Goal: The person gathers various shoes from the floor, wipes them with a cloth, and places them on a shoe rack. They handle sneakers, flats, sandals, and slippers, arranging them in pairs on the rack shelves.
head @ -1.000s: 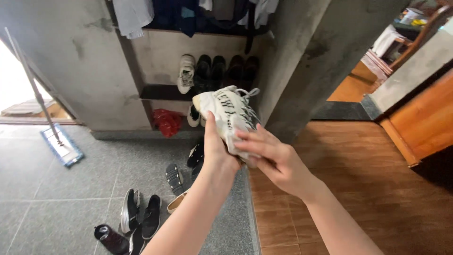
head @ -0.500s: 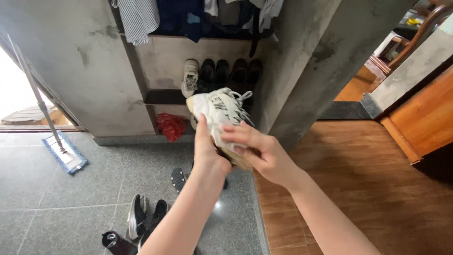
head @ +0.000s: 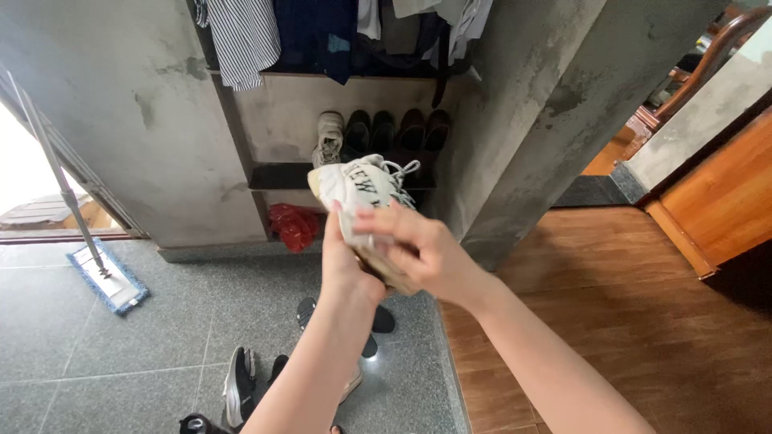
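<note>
1. Entryway with a grey stone-tile floor on the left, meeting a brown wooden floor on the right; rough concrete wall and concrete pillar behind.
2. Held up in mid-air at the centre, in front of the wall shelf: a white sneaker with dark lettering on its side and white laces, toe pointing up and to the left.
3. Left hand wrapped around the sneaker from below and from the left, fingers clasped on it.
4. Right hand laid over the sneaker's heel end from the right, fingers curled and pressing on it.
5. Just behind the sneaker: a dark shelf set in the wall, carrying a row of shoes, one white, the rest dark.
6. Above the shelf: hanging clothes, among them a striped shirt.
7. Under the shelf, on the ledge: a red bag.
8. On the tiles below the arms: scattered dark sandals and shoes.
9. Far left: a flat mop resting on the tiles, long handle slanting up and to the left, beside a bright doorway.
10. Far right: an orange-brown wooden panel.
</note>
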